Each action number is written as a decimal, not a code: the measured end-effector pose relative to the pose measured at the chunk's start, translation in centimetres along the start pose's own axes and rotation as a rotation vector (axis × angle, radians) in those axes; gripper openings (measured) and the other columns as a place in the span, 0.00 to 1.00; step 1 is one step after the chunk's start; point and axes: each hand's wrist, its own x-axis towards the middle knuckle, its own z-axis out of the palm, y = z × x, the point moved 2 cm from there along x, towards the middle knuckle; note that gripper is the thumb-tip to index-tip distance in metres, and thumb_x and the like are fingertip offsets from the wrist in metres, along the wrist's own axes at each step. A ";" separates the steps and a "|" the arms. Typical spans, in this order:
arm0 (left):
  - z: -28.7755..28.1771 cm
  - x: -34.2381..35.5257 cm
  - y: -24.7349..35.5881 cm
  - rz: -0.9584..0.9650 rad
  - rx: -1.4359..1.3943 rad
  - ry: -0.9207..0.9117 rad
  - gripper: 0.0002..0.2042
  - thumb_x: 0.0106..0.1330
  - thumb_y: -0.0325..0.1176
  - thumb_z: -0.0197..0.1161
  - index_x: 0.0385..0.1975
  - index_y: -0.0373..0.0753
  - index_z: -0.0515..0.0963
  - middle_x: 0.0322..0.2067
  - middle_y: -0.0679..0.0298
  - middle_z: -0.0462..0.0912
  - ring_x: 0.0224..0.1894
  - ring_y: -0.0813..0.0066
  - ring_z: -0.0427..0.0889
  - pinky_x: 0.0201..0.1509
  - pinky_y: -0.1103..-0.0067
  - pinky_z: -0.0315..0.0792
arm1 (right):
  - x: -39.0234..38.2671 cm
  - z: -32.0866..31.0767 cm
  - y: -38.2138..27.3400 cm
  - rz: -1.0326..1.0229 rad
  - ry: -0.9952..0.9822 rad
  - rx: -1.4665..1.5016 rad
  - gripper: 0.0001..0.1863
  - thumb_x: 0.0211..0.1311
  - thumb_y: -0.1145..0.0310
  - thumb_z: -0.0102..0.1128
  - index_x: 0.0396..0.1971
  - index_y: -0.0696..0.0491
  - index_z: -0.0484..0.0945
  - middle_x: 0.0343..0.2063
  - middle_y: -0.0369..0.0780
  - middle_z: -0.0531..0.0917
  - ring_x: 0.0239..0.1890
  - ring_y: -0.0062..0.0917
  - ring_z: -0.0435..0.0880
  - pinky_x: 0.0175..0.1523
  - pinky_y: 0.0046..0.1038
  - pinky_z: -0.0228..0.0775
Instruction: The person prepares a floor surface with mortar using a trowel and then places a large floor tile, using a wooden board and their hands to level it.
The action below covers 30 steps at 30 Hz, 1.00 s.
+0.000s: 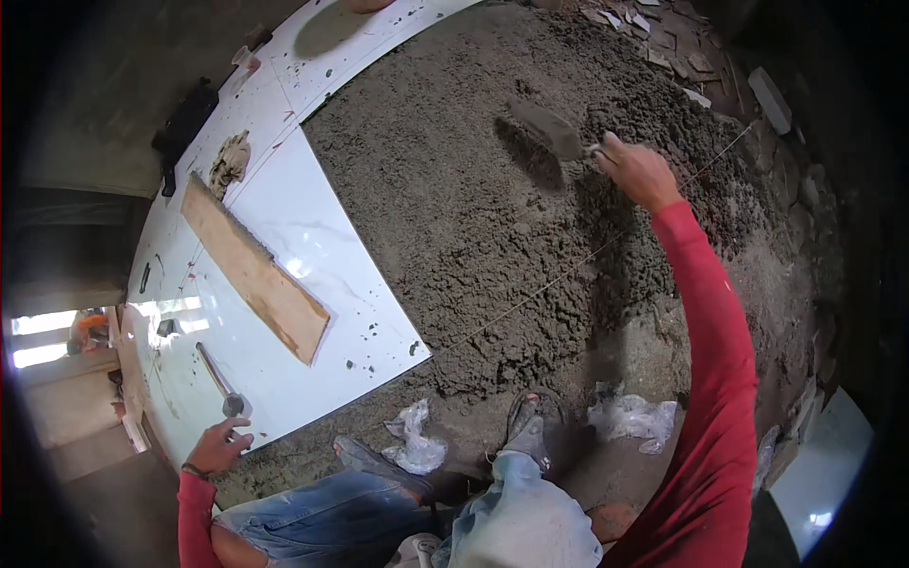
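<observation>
My right hand (638, 170) is closed around the handle of a trowel (551, 131). Its grey blade is held over the spread of wet mortar (454, 180), casting a dark shadow there. Down at the lower left, my left hand (218, 448) holds nothing, its fingers loosely bent and apart. Just beyond those fingers lies a mallet (231, 401), its dark head nearest the hand. The mallet rests on glossy white floor tiles (331, 237), which border the mortar on the left.
A wooden board (256, 270) lies across the tiles, with a crumpled cloth (229, 163) by its far end. A taut string (540, 292) crosses the mortar. Plastic wrap (417, 440) lies by my feet; broken tile pieces (663, 43) are heaped at the far right.
</observation>
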 end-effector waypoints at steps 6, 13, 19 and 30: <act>-0.1 -1.5 2.6 0.108 -0.195 0.128 0.18 0.68 0.32 0.63 0.55 0.35 0.76 0.26 0.61 0.84 0.24 0.80 0.82 0.31 0.80 0.75 | 4.3 -2.3 3.4 0.161 0.092 -0.100 0.21 0.72 0.47 0.49 0.43 0.52 0.71 0.32 0.53 0.84 0.40 0.54 0.83 0.42 0.54 0.73; 0.6 -1.5 -3.0 -0.022 -0.217 0.120 0.17 0.69 0.32 0.62 0.56 0.35 0.76 0.27 0.63 0.84 0.26 0.81 0.81 0.30 0.80 0.74 | 1.7 -3.9 8.8 0.244 0.192 0.178 0.24 0.72 0.47 0.51 0.47 0.54 0.74 0.41 0.55 0.84 0.46 0.53 0.82 0.47 0.47 0.72; 1.0 -1.6 -6.8 -0.110 -0.297 0.049 0.18 0.70 0.33 0.62 0.57 0.35 0.75 0.27 0.64 0.84 0.26 0.82 0.80 0.31 0.80 0.74 | -0.2 -1.8 7.5 0.006 0.042 0.142 0.20 0.72 0.53 0.54 0.49 0.56 0.74 0.39 0.53 0.86 0.43 0.50 0.83 0.46 0.45 0.74; 0.1 -0.7 -2.7 -0.095 -0.372 0.014 0.18 0.72 0.34 0.58 0.59 0.35 0.73 0.31 0.61 0.85 0.27 0.81 0.82 0.32 0.82 0.75 | 5.2 -0.8 6.0 -0.103 -0.063 0.035 0.21 0.73 0.51 0.51 0.53 0.52 0.75 0.38 0.52 0.85 0.41 0.52 0.83 0.45 0.47 0.75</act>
